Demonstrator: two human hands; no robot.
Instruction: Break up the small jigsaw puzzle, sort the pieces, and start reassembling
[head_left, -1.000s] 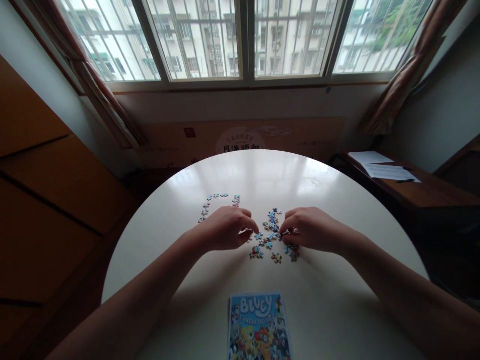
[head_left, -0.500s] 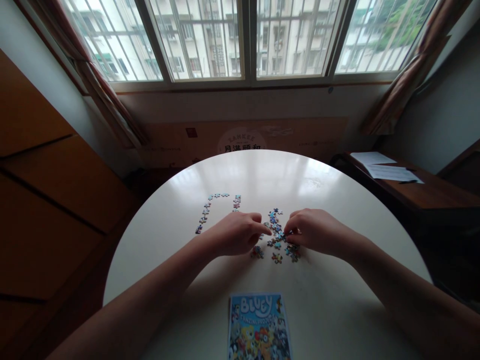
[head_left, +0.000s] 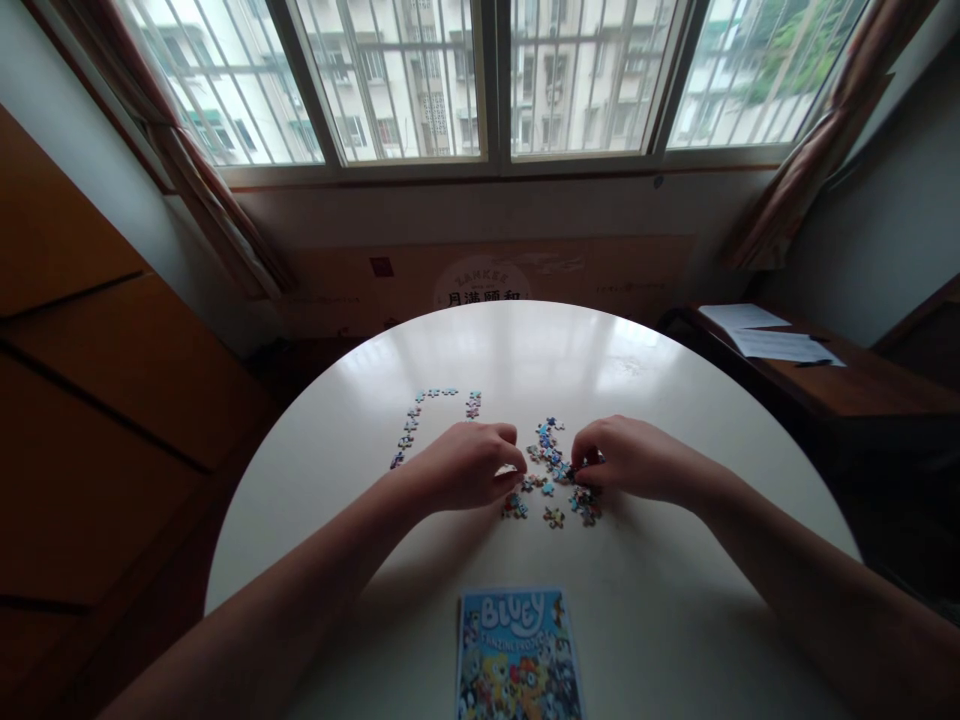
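Small loose jigsaw puzzle pieces (head_left: 553, 462) lie in a scattered pile on the white round table (head_left: 337, 400). At the pile's left side my left hand (head_left: 472, 465) is curled, thumb and forefinger drawn toward each other; what they hold, if anything, is too small to make out. My right hand (head_left: 619, 460) reaches in from the right with its fingers bent down and closed on a dark puzzle piece at the pile's edge. Beyond my left hand, other pieces (head_left: 410, 425) form a broken outline: a left column, a short top row and a shorter right column (head_left: 473, 404).
A colourful picture sheet (head_left: 519, 650) reading "Bluey" lies near the table's front edge. To the right, a brown desk (head_left: 877, 385) bears papers (head_left: 784, 346) and a pen. Windows with bars, curtains and a printed box panel (head_left: 555, 265) stand behind the table.
My left hand has drawn back slightly left from the pile, its forefinger now bent instead of pointing. Pieces near its fingertips have shifted. My right hand has barely moved.
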